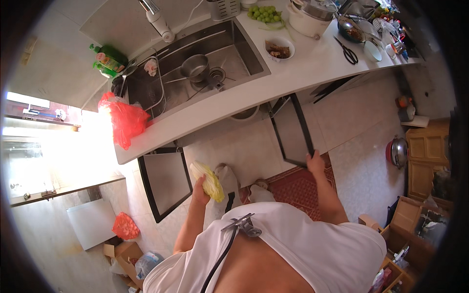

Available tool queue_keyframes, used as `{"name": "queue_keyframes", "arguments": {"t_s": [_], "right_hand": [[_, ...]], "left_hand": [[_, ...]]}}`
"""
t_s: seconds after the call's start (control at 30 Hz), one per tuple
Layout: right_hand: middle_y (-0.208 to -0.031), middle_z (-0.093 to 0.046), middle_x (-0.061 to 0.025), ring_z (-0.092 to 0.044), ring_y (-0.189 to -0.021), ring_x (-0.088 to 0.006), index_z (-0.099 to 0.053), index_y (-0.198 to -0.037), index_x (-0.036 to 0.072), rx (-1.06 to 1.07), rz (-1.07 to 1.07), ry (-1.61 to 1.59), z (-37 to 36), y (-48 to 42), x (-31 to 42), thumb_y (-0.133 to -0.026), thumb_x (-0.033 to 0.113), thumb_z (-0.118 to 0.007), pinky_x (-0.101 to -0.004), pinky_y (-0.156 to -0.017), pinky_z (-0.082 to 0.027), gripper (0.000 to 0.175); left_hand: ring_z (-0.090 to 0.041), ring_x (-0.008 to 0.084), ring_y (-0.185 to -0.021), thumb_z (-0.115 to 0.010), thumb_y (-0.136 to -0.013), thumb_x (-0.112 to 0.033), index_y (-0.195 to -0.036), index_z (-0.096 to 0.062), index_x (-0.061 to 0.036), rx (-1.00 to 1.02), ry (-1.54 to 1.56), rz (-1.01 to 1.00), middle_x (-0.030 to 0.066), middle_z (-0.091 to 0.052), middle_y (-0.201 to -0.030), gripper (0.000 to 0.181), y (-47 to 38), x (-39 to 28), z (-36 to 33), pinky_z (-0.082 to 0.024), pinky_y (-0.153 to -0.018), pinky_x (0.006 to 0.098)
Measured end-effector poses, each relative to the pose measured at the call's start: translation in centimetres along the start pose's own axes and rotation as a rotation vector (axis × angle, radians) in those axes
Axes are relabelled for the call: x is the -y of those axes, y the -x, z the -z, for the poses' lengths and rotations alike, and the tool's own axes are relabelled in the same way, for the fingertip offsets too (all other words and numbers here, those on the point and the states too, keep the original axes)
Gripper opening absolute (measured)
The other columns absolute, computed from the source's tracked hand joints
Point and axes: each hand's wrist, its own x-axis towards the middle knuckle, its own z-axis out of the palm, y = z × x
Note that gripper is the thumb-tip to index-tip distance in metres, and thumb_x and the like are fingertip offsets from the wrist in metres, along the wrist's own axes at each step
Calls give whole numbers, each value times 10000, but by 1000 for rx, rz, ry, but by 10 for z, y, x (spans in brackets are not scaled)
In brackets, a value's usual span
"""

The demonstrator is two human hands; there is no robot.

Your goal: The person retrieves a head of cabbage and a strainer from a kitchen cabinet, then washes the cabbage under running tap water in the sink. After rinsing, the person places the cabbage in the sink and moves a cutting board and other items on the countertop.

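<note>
A pale yellow-green napa cabbage (208,181) is in my left hand (200,192), held low in front of the sink counter. My right hand (316,163) grips the outer corner of the right cabinet door (292,128), a grey panel with a black frame that stands swung out. On the left, the matching cabinet door (165,182) also stands swung out, close to my left forearm. Between the doors, under the counter, the rim of a pale basin (246,114) shows; most of it is hidden by the countertop.
Above, the steel sink (253,58) holds a small saucepan (195,67). A red plastic bag (122,119) overhangs the counter's left end. Black scissors (348,53), a bowl of food (279,49), green grapes (264,14) and a white cooker (309,20) occupy the countertop. A red mat (293,188) lies underfoot.
</note>
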Motion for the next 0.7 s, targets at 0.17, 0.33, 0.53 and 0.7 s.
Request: {"name": "queue_keyframes", "arguments": {"t_s": [0.17,0.33,0.53,0.7], "right_hand": [[-957,-537,-276,-514,-882,-417,-402,-1065,-63,136,12,-164,-59,37,72,-846,266,-410,-446,-757,-408,395],[-1012,-522,-277,-482,-963,-421,-391,-1082,-76,120,8,-391,-128,31,163,-837,290,-438,-423,-824,-382,443],[-877,-589,-173,-569,-796,-307,-454,-1060,-44,333,178,-633,-188,-12,220,-842,315,-460,-363,-703,-445,420],[-732,-587,-58,-555,-612,-107,-536,-1007,22,628,389,-677,-26,24,313,-852,208,-483,-241,-569,-447,248]], "left_hand": [[-533,276,-942,-492,-828,-285,-1115,-439,-22,64,38,42,104,-542,-1003,393,-17,-35,-2,-440,-803,408],[-548,253,-915,-528,-806,-290,-1103,-452,-16,237,-36,88,100,-551,-983,411,-51,-98,-8,-454,-780,378],[-543,247,-928,-546,-796,-303,-1108,-445,-7,333,-53,-19,98,-546,-986,441,-69,-166,-50,-459,-769,369],[-528,254,-959,-518,-816,-305,-1132,-419,-7,314,15,-97,113,-535,-1007,445,-80,-195,-81,-441,-806,375]]}}
